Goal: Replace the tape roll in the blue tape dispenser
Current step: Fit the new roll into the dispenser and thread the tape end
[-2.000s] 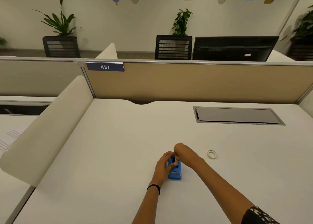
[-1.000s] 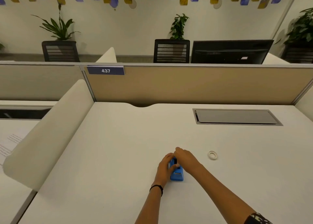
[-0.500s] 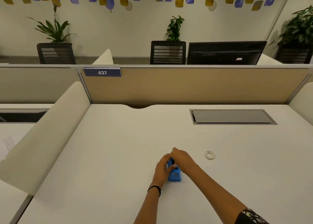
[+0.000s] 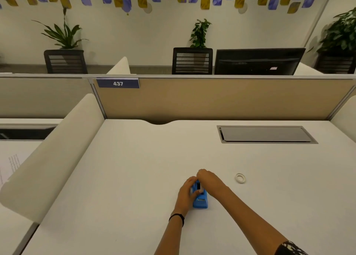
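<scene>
At the near middle of the tabletop (image 4: 134,177), the left hand (image 4: 185,195) curls its fingers (image 4: 189,181) round the left side of the blue tape dispenser (image 4: 200,202), thumb across its top. The right hand (image 4: 211,181) curls down over the dispenser's far end, gripping it; its fingertips are hidden, and whether a roll sits inside cannot be made out. A small white tape roll (image 4: 240,178) lies flat to the right, apart from both hands. The partition's blue label (image 4: 117,83) reads "437". Print on a sheet (image 4: 11,164) at far left is too small to read.
</scene>
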`<state>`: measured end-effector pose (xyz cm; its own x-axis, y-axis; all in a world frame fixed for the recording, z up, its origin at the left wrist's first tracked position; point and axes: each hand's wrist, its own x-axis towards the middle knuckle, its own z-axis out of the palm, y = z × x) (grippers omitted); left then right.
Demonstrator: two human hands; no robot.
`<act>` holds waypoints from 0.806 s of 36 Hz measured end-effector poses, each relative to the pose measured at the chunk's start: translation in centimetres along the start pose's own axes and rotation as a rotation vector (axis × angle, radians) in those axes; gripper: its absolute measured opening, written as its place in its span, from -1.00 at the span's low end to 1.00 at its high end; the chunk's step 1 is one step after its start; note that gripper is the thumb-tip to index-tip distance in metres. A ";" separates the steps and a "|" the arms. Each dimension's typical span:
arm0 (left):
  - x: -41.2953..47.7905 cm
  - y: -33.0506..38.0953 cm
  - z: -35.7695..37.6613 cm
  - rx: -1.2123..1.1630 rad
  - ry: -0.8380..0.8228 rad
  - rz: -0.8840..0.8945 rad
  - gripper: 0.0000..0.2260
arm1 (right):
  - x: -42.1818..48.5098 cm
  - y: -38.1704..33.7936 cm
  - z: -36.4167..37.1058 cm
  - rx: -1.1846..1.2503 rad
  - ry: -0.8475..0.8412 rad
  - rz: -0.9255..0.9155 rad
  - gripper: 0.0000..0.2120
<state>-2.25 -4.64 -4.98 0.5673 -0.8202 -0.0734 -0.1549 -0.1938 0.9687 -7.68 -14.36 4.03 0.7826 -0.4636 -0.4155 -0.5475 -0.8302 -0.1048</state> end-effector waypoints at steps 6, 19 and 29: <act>0.1 -0.2 0.0 0.023 -0.004 0.026 -0.66 | 0.5 -0.2 -0.7 0.012 -0.032 0.053 -0.54; 0.2 -0.3 0.1 0.030 -0.002 0.047 -0.71 | -0.2 -0.1 -0.8 0.089 -0.025 0.070 -0.59; 0.5 -0.6 -0.2 0.076 -0.028 0.087 -0.71 | -1.3 1.9 -0.2 0.273 0.133 -0.050 -0.87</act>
<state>-1.70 -4.87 -5.59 0.5266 -0.8501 0.0023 -0.2642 -0.1610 0.9509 -9.73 -15.36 4.53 0.8327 -0.4753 -0.2840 -0.5525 -0.7475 -0.3688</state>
